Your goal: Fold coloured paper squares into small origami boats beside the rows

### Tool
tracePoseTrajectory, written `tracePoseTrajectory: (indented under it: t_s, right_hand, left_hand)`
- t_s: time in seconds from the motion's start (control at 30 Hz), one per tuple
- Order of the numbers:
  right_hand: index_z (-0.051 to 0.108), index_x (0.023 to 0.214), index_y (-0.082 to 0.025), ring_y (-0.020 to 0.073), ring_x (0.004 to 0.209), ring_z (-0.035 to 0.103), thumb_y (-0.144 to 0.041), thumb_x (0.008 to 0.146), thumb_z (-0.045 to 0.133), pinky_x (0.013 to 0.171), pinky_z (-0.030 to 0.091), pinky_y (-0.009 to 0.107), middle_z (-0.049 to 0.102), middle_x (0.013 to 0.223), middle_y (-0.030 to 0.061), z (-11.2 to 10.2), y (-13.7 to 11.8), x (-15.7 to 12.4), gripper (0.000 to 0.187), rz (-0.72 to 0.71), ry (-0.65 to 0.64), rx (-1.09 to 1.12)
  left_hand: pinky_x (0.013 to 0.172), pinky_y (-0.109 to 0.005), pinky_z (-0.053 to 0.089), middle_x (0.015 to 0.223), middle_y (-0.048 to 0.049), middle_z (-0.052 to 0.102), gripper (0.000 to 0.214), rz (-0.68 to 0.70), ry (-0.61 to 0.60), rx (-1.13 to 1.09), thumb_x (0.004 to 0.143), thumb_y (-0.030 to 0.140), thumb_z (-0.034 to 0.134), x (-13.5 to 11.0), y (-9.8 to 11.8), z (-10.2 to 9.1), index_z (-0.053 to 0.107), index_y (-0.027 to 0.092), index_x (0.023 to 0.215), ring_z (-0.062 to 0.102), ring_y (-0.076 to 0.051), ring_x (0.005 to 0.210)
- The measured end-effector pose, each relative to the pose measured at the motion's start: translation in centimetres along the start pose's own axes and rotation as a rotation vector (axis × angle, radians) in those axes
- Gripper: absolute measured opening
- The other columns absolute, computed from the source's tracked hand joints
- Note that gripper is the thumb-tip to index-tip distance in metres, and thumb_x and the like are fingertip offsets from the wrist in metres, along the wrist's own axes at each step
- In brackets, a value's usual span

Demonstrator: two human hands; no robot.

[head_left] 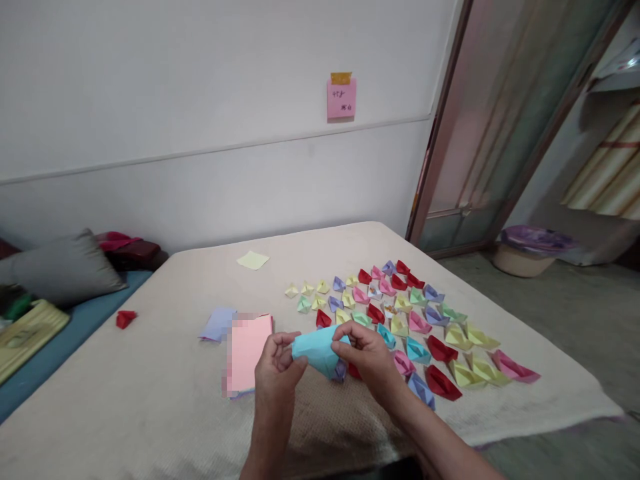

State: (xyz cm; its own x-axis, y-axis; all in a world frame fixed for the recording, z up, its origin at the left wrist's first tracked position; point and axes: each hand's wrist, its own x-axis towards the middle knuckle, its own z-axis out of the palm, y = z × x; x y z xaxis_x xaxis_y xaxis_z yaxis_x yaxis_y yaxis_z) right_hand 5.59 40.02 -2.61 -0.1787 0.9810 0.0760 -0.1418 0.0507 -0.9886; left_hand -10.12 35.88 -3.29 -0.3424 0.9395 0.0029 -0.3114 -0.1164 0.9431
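Note:
Between both hands is a folded piece of light-blue paper (pixel 316 348), held up above the covered surface. My left hand (pixel 278 370) pinches its left end between thumb and fingers. At the right end, my right hand (pixel 367 353) grips the paper's upper corner, fingertips closed. Just beyond and to the right stand rows of small folded paper boats (pixel 419 322) in red, yellow, pink, blue, green and purple. The blue paper and my hands hide some of the nearest boats. A stack of pink paper (pixel 250 353) lies close to my left hand.
A purple sheet (pixel 219 325) lies beside the stack, and a pale yellow sheet (pixel 253 260) farther back. One red folded paper piece (pixel 125 319) sits at far left. A grey cushion (pixel 63 270) is beyond it. On the floor at right stands a lined bin (pixel 527 253).

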Motion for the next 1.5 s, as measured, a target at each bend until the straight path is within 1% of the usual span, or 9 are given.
tracePoseTrajectory:
  t_s: [0.2,0.33,0.47,0.77,1.0,1.1,1.3,1.4,1.5]
  right_hand:
    - [0.053,0.082,-0.022,0.0095,0.049,0.039,-0.024,0.065,0.068,0.046,0.030,0.020,0.047,0.057,-0.0076,0.5,0.3,-0.2,0.022,0.046,-0.056,0.167]
    - [0.051,0.095,-0.022,0.0091,0.049,0.041,-0.021,0.065,0.068,0.045,0.031,0.020,0.050,0.060,-0.0078,0.9,0.5,-0.5,0.035,0.069,-0.098,0.189]
    - [0.052,0.099,-0.022,0.0102,0.055,0.045,-0.017,0.063,0.068,0.048,0.036,0.020,0.051,0.067,-0.0065,1.2,0.7,-0.6,0.040,0.053,-0.032,0.135]
    - [0.054,0.087,-0.021,0.0091,0.049,0.043,-0.021,0.062,0.070,0.045,0.032,0.019,0.051,0.056,-0.0078,0.9,0.9,0.0,0.030,0.064,0.033,0.200]
    - [0.055,0.084,-0.019,0.0075,0.045,0.041,-0.020,0.062,0.067,0.044,0.030,0.019,0.049,0.051,-0.0091,0.9,0.0,-0.1,0.025,0.085,0.057,0.216]
    - [0.055,0.082,-0.019,0.0067,0.042,0.038,-0.019,0.061,0.067,0.041,0.028,0.018,0.043,0.048,-0.0108,0.8,0.2,0.1,0.025,0.088,0.147,0.182]
    - [0.053,0.082,-0.020,0.0074,0.040,0.042,-0.017,0.062,0.066,0.042,0.034,0.019,0.041,0.046,-0.0121,0.5,1.1,0.6,0.024,0.059,0.213,0.219]
    - [0.053,0.081,-0.020,0.0065,0.038,0.041,-0.016,0.063,0.067,0.041,0.034,0.018,0.040,0.045,-0.0127,0.8,0.8,0.2,0.024,0.072,0.210,0.232]
    - [0.054,0.083,-0.020,0.0068,0.040,0.043,-0.020,0.065,0.069,0.042,0.035,0.018,0.043,0.046,-0.0119,1.1,0.0,-0.5,0.023,0.075,0.142,0.221]
  left_hand:
    - [0.076,-0.031,0.050,0.111,-0.0098,0.062,0.065,-0.105,0.038,-0.103,0.061,0.016,0.076,-0.8,-0.5,1.1,0.048,0.021,0.119,0.063,-0.022,0.091]
    - [0.075,-0.030,0.050,0.112,-0.0098,0.061,0.063,-0.092,0.055,0.001,0.064,0.017,0.073,-1.1,-0.9,1.6,0.048,0.020,0.121,0.062,-0.022,0.090]
    - [0.074,-0.030,0.049,0.110,-0.0099,0.061,0.061,-0.013,0.083,0.198,0.064,0.019,0.073,-1.1,-1.2,1.6,0.049,0.020,0.120,0.062,-0.021,0.089]
    - [0.080,-0.031,0.049,0.112,-0.0114,0.059,0.052,0.048,0.221,-0.023,0.068,0.020,0.070,-0.5,-1.2,0.8,0.052,0.020,0.117,0.058,-0.023,0.104]
    - [0.075,-0.033,0.050,0.114,-0.0127,0.060,0.042,0.052,0.238,0.070,0.079,0.029,0.058,-0.3,-0.8,0.2,0.051,0.020,0.119,0.061,-0.022,0.096]
    - [0.086,-0.039,0.046,0.120,-0.0149,0.056,0.041,0.221,0.259,0.367,0.083,0.033,0.054,-0.6,-0.7,0.4,0.048,0.018,0.121,0.057,-0.025,0.106]
    - [0.096,-0.051,0.036,0.124,-0.0189,0.051,0.051,0.911,0.110,1.152,0.075,0.025,0.066,-1.7,-2.3,1.9,0.045,0.015,0.121,0.046,-0.033,0.116]
    - [0.092,-0.051,0.037,0.117,-0.0199,0.056,0.035,1.008,0.136,1.360,0.078,0.018,0.062,-1.9,-3.2,2.4,0.053,0.013,0.111,0.050,-0.033,0.108]
    - [0.084,-0.045,0.040,0.096,-0.0137,0.064,0.017,0.997,0.176,1.306,0.080,0.015,0.058,-1.7,-3.0,2.1,0.060,0.016,0.097,0.056,-0.028,0.091]
